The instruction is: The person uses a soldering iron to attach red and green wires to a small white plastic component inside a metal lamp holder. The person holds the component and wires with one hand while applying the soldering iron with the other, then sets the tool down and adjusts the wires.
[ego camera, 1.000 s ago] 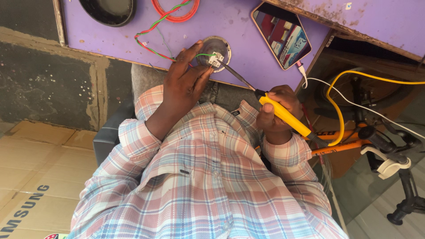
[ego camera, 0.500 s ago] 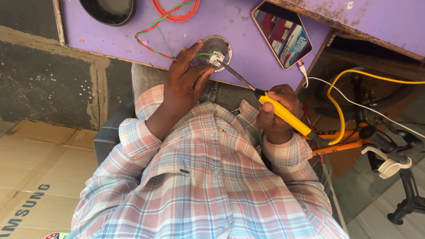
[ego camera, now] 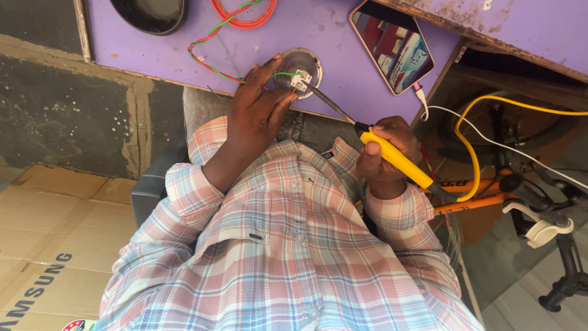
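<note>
**At the purple bench: iron tip meets a small round part**

Over the near edge of the purple tabletop (ego camera: 343, 67) we steady a small round metal-rimmed part (ego camera: 298, 66) with our left hand (ego camera: 254, 116), fingers curled around its left side and pinching it in place. Our right hand (ego camera: 386, 150) is clenched around the yellow handle of a soldering iron (ego camera: 392, 156), whose dark shaft runs up and left so that the tip sits at the white terminal block in the part's centre. A green wire (ego camera: 282, 74) loops into that block; red and green twisted leads (ego camera: 211, 43) trail away to the far left. A phone (ego camera: 392, 46) lies on the bench to the right, with a white cable (ego camera: 490, 135) leaving it, and a yellow cord (ego camera: 471, 122) arcs from the iron's handle.

We judge the hazards as follows: the fingertips rest very near the tip, so a slip could burn them; the part, held only by hand at the bench edge, could rotate or drop; the yellow cord could snag nearby frames and tug the iron off the joint.
</note>
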